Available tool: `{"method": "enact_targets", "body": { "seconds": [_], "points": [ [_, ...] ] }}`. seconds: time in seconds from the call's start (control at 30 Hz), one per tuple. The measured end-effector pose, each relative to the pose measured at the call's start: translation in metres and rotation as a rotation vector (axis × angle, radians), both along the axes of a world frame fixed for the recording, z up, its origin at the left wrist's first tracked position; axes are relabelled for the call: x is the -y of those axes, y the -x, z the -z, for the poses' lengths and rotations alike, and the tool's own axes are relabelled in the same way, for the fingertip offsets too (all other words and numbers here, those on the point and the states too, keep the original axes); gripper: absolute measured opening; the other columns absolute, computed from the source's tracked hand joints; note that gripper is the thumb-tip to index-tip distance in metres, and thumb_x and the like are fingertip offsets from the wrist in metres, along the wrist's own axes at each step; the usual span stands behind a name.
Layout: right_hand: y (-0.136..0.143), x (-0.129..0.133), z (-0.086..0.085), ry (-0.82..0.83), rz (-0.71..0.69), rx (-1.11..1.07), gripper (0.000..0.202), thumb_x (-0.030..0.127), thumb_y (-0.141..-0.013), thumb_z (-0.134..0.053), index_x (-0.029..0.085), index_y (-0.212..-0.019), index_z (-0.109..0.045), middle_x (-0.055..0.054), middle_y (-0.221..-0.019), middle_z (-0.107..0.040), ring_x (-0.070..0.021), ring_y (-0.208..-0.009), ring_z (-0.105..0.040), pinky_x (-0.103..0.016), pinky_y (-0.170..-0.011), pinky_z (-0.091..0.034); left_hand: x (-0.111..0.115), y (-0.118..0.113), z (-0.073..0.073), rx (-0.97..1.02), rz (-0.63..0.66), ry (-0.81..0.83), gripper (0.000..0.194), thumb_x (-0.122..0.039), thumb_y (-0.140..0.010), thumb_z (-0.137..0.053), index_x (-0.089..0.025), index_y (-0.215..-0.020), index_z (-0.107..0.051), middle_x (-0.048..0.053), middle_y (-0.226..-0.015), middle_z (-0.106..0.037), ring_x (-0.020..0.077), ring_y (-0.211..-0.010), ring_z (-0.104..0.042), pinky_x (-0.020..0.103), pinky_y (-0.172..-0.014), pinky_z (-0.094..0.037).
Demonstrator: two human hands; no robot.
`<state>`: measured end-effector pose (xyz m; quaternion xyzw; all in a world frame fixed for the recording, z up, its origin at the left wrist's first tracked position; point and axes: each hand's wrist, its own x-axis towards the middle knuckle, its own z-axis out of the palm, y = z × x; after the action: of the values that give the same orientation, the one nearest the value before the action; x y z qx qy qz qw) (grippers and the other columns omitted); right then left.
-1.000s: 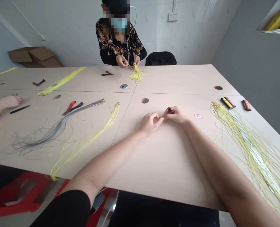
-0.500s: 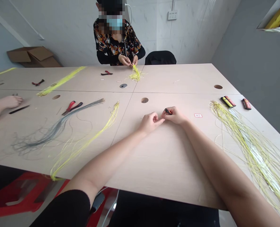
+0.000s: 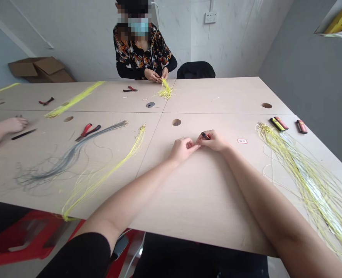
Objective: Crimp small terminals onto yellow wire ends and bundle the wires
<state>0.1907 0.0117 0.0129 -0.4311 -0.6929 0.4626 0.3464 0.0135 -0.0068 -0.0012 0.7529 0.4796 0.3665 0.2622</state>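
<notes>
Across the pale wood-toned table [image 3: 205, 200], the 2 hands of a co-worker [image 3: 156, 75] have drawn closer together beside a bunch of thin yellow cords [image 3: 165, 92], while the slim, black, rod-shaped tool [image 3: 205, 136] in the person's right hand [image 3: 216, 142] has tipped slightly leftward. It sits above the table, its long axis slanting, the visible end pointing up and left in the view; the other end is hidden inside the grip. The right fingers are pressed together around it. At the person's left hand [image 3: 182, 150], the index finger curls toward the outstretched thumb, whose tip meets the right fingertips; whether anything is pinched there cannot be told. To the right lies a small white, red-edged label [image 3: 242, 141], its print illegible. At the left edge, another person's hand [image 3: 17, 124] shows, that arm cut off by the frame.
</notes>
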Motion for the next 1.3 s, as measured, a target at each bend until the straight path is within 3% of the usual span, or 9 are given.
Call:
{"method": "enact_targets", "body": {
  "seconds": [0.2, 0.53, 0.83, 1.3],
  "points": [
    [0.0009, 0.002, -0.0021, -0.043, 0.021, 0.015, 0.019, 0.031, -0.065, -0.059, 0.013, -0.065, -0.065, 0.005, -0.052, -0.042, -0.0083, -0.055, -0.035, -0.026, -0.056, -0.029, -0.0005, 0.0011, 0.0006, -0.018, 0.012, -0.027, 0.026, -0.033, -0.079, -0.063, -0.017, -0.06, -0.057, -0.002, -0.056, -0.057, 0.0091, -0.053, -0.046, 0.024, -0.056, -0.037],
    [0.0011, -0.0012, 0.0033, -0.064, 0.038, 0.009, 0.023, 0.037, -0.066, -0.059, 0.014, -0.064, -0.062, 0.005, -0.053, -0.038, -0.0084, -0.055, -0.032, -0.026, -0.055, -0.026, -0.0029, 0.0009, 0.0033, 0.075, 0.016, 0.06, 0.024, -0.033, -0.077, -0.057, -0.016, -0.062, -0.061, 0.0, -0.058, -0.06, 0.0109, -0.055, -0.049, 0.024, -0.057, -0.038],
    [0.0014, -0.0005, 0.0051, -0.061, 0.039, 0.04, 0.022, 0.036, -0.068, -0.058, 0.014, -0.065, -0.062, 0.004, -0.056, -0.041, -0.008, -0.056, -0.031, -0.026, -0.055, -0.025, -0.0018, 0.0028, 0.0012, 0.12, 0.029, 0.141, 0.031, -0.038, -0.075, -0.056, -0.016, -0.052, -0.053, -0.003, -0.051, -0.046, 0.0091, -0.053, -0.039, 0.024, -0.054, -0.031],
    [0.0033, 0.0017, 0.0015, -0.049, 0.022, 0.066, 0.018, 0.033, -0.065, -0.055, 0.015, -0.063, -0.059, 0.004, -0.056, -0.043, -0.0086, -0.056, -0.032, -0.026, -0.056, -0.025, -0.0025, 0.0031, -0.0002, 0.112, -0.005, 0.188, 0.028, -0.033, -0.071, -0.057, -0.015, -0.05, -0.056, -0.002, -0.048, -0.05, 0.0097, -0.052, -0.043, 0.024, -0.054, -0.032]
  ]
}}
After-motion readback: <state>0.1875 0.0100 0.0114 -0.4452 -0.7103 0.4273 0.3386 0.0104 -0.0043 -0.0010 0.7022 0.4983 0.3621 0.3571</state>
